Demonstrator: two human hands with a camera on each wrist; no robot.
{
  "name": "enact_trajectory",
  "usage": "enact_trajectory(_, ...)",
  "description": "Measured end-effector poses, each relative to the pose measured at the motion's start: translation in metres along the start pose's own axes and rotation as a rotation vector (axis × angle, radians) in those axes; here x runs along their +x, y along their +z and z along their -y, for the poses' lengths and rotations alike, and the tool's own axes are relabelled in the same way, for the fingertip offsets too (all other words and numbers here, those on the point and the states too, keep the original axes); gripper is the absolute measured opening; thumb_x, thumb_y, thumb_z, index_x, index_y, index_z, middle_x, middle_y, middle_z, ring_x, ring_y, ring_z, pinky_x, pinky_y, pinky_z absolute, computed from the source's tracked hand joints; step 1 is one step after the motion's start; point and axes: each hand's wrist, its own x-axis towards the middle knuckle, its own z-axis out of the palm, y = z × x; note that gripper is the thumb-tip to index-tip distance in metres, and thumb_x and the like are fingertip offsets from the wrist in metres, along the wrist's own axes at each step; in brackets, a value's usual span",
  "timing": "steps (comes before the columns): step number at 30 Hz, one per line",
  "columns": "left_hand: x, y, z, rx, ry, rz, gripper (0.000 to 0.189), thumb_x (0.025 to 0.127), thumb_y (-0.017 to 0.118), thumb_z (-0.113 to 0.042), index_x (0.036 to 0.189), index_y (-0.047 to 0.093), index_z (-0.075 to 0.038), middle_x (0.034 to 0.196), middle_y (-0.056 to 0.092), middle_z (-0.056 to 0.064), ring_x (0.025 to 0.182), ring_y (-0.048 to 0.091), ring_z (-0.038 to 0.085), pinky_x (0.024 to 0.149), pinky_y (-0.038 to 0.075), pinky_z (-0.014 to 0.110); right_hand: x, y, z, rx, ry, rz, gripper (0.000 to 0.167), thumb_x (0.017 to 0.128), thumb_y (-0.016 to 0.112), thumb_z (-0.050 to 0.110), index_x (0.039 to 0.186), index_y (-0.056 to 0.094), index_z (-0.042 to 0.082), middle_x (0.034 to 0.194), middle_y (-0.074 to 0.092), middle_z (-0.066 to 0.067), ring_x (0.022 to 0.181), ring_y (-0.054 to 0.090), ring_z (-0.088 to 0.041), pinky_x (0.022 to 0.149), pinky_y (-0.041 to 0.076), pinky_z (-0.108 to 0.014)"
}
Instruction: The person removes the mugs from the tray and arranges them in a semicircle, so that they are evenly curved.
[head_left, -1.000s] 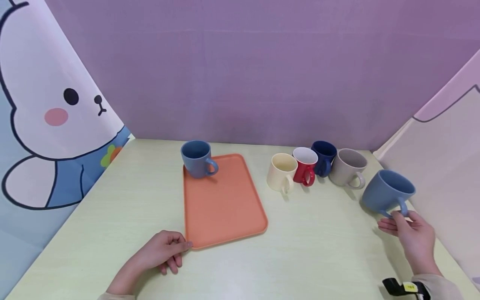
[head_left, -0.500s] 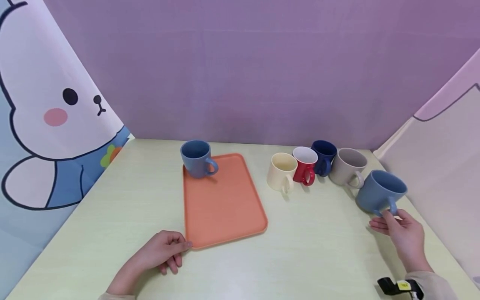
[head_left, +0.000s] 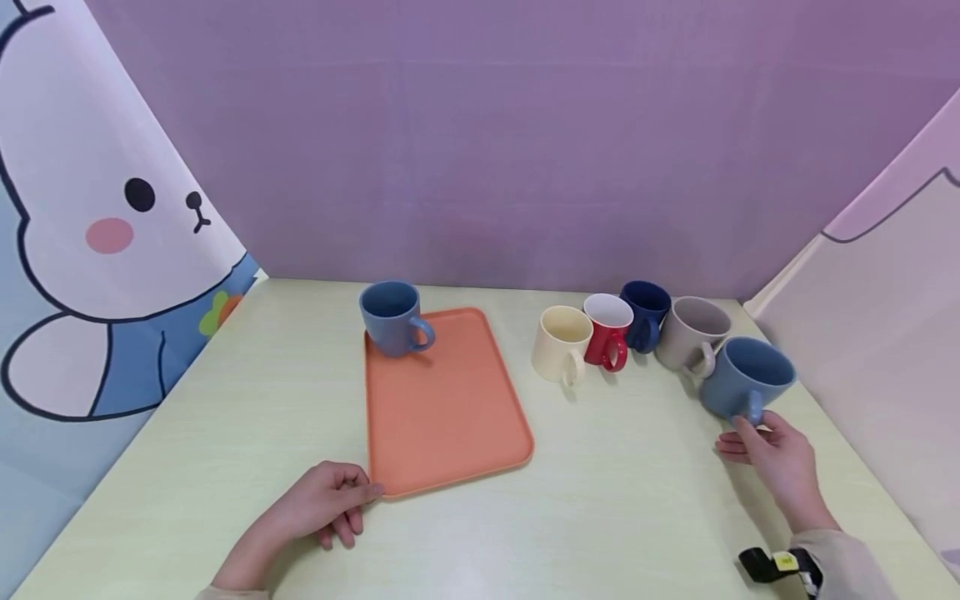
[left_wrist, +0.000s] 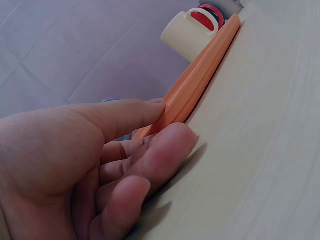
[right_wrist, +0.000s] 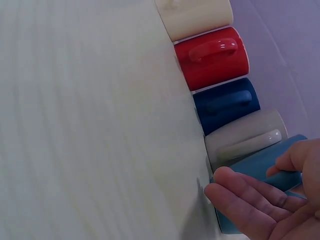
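My left hand (head_left: 326, 504) pinches the near left corner of an orange tray (head_left: 450, 408); in the left wrist view the thumb lies on the rim, fingers below. A blue mug (head_left: 390, 317) stands upright at the tray's far left corner, its handle over the tray. On the right, my right hand (head_left: 780, 467) grips the handle of a wider blue mug (head_left: 738, 383), other fingers extended beneath. That mug stands close beside a grey mug (head_left: 686, 337); whether they touch I cannot tell.
In a slanting row left of the grey mug stand a navy mug (head_left: 641, 321), a red mug (head_left: 603, 342) with white inside, and a cream mug (head_left: 558, 346). A purple backdrop (head_left: 480, 150) rises behind the table (head_left: 600, 517), with printed cloths at both sides.
My right hand has moved left with the wider blue mug, bringing it up beside the grey mug. The left hand and tray have stayed in place.
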Motion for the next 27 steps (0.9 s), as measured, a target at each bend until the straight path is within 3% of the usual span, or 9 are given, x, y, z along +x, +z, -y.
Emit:
enact_trajectory(9, 0.0, 0.0, 0.001, 0.002, 0.009, -0.004, 0.032, 0.099, 0.063, -0.033, 0.088, 0.066, -0.003, 0.064, 0.066, 0.009, 0.049, 0.066, 0.018, 0.039, 0.045, 0.024, 0.004, 0.008, 0.001, -0.097, -0.012, 0.027, 0.023, 0.102, 0.056, 0.01, 0.097, 0.052, -0.012, 0.071, 0.073, 0.003, 0.063, 0.071, -0.01, 0.06, 0.058, -0.027)
enact_trajectory(14, 0.0, 0.0, 0.001, 0.008, 0.012, -0.005, 0.032, 0.099, 0.063, -0.033, 0.088, 0.066, -0.003, 0.064, 0.066, 0.008, 0.05, 0.066, 0.019, 0.039, 0.045, 0.024, 0.004, 0.008, 0.006, -0.249, -0.022, 0.027, 0.028, 0.102, 0.056, 0.014, 0.098, 0.053, -0.013, 0.072, 0.072, 0.002, 0.063, 0.07, -0.007, 0.059, 0.058, -0.027)
enact_trajectory(21, 0.0, 0.0, 0.0, 0.012, 0.01, -0.009, 0.032, 0.099, 0.063, -0.033, 0.088, 0.066, -0.004, 0.064, 0.066, 0.008, 0.05, 0.066, 0.019, 0.039, 0.045, 0.024, 0.001, 0.005, 0.013, -0.457, -0.05, 0.054, 0.031, 0.102, 0.058, 0.017, 0.108, 0.057, -0.013, 0.078, 0.071, -0.016, 0.06, 0.069, -0.008, 0.057, 0.056, -0.024)
enact_trajectory(27, 0.0, 0.001, 0.0, 0.015, 0.007, -0.01, 0.032, 0.099, 0.063, -0.033, 0.089, 0.066, -0.003, 0.064, 0.066, 0.008, 0.05, 0.066, 0.019, 0.04, 0.045, 0.024, -0.004, -0.001, 0.02, -0.73, -0.164, 0.05, 0.025, 0.099, 0.058, 0.018, 0.105, 0.064, -0.006, 0.074, 0.071, -0.012, 0.057, 0.064, -0.007, 0.053, 0.047, -0.022)
